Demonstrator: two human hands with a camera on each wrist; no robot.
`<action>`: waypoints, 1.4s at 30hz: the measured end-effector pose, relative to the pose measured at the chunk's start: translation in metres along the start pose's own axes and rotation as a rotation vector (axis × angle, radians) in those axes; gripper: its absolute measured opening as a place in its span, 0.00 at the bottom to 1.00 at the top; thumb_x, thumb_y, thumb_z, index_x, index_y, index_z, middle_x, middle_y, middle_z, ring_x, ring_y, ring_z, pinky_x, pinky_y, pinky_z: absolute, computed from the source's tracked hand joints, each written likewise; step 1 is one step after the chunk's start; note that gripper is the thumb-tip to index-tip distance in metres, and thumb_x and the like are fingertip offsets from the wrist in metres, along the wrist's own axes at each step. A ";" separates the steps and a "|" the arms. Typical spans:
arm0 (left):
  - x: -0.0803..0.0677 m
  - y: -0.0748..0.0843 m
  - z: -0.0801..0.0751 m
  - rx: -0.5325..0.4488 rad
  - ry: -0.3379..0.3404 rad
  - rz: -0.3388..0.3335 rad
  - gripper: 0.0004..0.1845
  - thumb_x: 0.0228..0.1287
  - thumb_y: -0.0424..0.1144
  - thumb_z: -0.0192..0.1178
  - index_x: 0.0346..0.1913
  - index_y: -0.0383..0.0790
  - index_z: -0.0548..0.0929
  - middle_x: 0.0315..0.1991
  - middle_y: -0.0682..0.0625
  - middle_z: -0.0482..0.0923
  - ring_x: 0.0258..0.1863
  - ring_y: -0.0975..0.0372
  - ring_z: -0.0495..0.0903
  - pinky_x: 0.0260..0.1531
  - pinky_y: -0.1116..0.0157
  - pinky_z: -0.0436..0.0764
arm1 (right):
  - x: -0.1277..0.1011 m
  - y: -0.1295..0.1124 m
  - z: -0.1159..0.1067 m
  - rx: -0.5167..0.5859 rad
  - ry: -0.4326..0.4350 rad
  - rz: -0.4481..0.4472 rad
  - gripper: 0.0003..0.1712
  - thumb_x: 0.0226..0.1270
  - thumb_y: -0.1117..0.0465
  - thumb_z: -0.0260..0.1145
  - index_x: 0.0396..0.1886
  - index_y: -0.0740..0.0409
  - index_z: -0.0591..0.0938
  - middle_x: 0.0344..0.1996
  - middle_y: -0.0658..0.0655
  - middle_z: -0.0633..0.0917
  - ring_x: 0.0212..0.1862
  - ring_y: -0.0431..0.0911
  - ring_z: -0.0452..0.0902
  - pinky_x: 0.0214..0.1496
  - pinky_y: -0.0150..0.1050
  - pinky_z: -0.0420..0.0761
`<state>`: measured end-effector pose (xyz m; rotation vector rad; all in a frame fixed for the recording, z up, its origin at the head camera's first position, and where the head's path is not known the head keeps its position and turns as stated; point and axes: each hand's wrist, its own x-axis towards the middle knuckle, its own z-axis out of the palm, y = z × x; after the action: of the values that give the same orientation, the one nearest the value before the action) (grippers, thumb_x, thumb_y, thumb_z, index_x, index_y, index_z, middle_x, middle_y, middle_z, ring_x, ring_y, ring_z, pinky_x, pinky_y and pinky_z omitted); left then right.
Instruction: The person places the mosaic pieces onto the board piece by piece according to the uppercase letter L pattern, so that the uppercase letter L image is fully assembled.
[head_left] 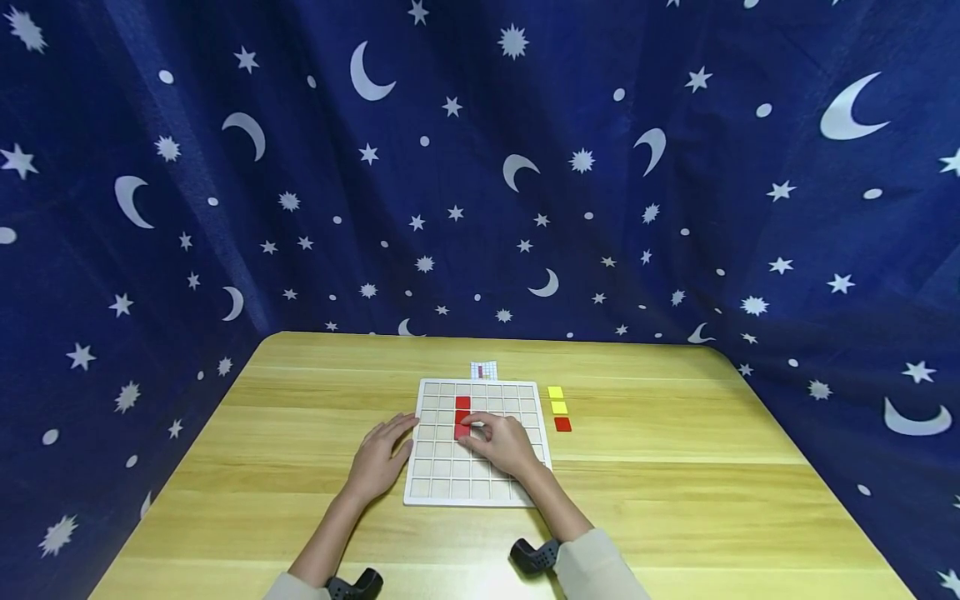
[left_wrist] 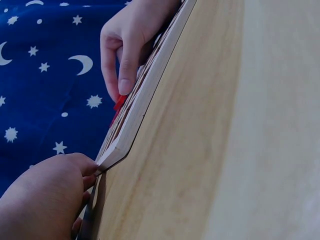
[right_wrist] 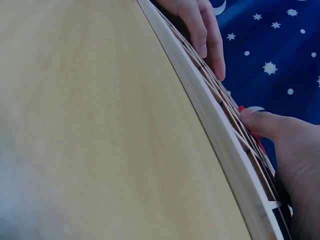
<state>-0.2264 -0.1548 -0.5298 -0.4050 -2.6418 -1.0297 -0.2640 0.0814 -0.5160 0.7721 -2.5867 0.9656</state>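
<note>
A white-rimmed grid board (head_left: 468,503) with pale square cells lies on the wooden table. In the head view, red square tiles (head_left: 462,402) form a short column left of the board's middle. At the lower end of that column my right hand (head_left: 504,443) pinches a red tile (head_left: 461,432) between thumb and fingertips. The left wrist view shows that red tile (left_wrist: 119,103) under the right thumb, slightly tilted at the board's surface. My left hand (head_left: 378,458) rests at the board's left edge, its fingers extended and touching the rim.
Right of the board, two yellow tiles (head_left: 559,407) and a loose red tile (head_left: 562,424) lie in a row. A small printed grid card (head_left: 483,370) sits just beyond the board's far edge. A blue star-and-moon curtain (head_left: 480,167) hangs behind the table (head_left: 675,500).
</note>
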 end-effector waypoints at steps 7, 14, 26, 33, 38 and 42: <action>0.000 0.000 0.000 -0.004 -0.005 -0.004 0.19 0.65 0.36 0.56 0.58 0.39 0.76 0.59 0.46 0.72 0.63 0.51 0.65 0.64 0.51 0.56 | 0.000 0.001 0.001 -0.010 0.002 -0.002 0.14 0.50 0.49 0.72 0.37 0.48 0.85 0.08 0.37 0.58 0.14 0.32 0.48 0.16 0.27 0.51; 0.000 0.000 0.000 -0.003 -0.002 0.003 0.19 0.64 0.36 0.56 0.58 0.39 0.76 0.59 0.45 0.72 0.62 0.51 0.65 0.64 0.50 0.56 | 0.001 0.001 0.001 -0.028 -0.016 0.019 0.15 0.51 0.48 0.72 0.37 0.48 0.85 0.08 0.37 0.58 0.14 0.32 0.48 0.16 0.27 0.52; 0.001 -0.001 0.001 0.007 0.000 0.014 0.19 0.64 0.35 0.56 0.58 0.40 0.76 0.59 0.46 0.72 0.62 0.51 0.65 0.64 0.51 0.57 | 0.001 -0.001 -0.001 -0.039 -0.032 0.045 0.16 0.51 0.48 0.72 0.39 0.48 0.85 0.07 0.39 0.58 0.14 0.33 0.47 0.16 0.28 0.50; 0.001 -0.002 0.001 0.007 -0.008 0.006 0.19 0.65 0.36 0.55 0.58 0.40 0.76 0.59 0.47 0.72 0.63 0.52 0.65 0.64 0.51 0.57 | 0.000 -0.001 -0.001 -0.022 -0.033 0.049 0.17 0.51 0.48 0.71 0.40 0.48 0.85 0.07 0.39 0.57 0.14 0.33 0.47 0.16 0.28 0.51; 0.001 -0.002 0.001 0.004 -0.015 -0.001 0.19 0.65 0.36 0.55 0.58 0.41 0.76 0.60 0.47 0.72 0.63 0.53 0.65 0.64 0.51 0.56 | 0.000 -0.001 -0.001 -0.020 -0.037 0.047 0.17 0.51 0.48 0.71 0.40 0.48 0.85 0.07 0.39 0.57 0.14 0.33 0.47 0.16 0.27 0.51; 0.001 -0.001 0.000 0.001 -0.020 -0.004 0.19 0.65 0.36 0.55 0.58 0.41 0.76 0.60 0.47 0.71 0.63 0.53 0.64 0.65 0.52 0.56 | 0.000 -0.002 -0.002 -0.019 -0.038 0.047 0.17 0.51 0.48 0.72 0.40 0.48 0.85 0.07 0.39 0.57 0.14 0.33 0.47 0.17 0.27 0.51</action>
<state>-0.2275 -0.1551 -0.5299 -0.4112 -2.6617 -1.0307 -0.2629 0.0810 -0.5134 0.7346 -2.6539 0.9471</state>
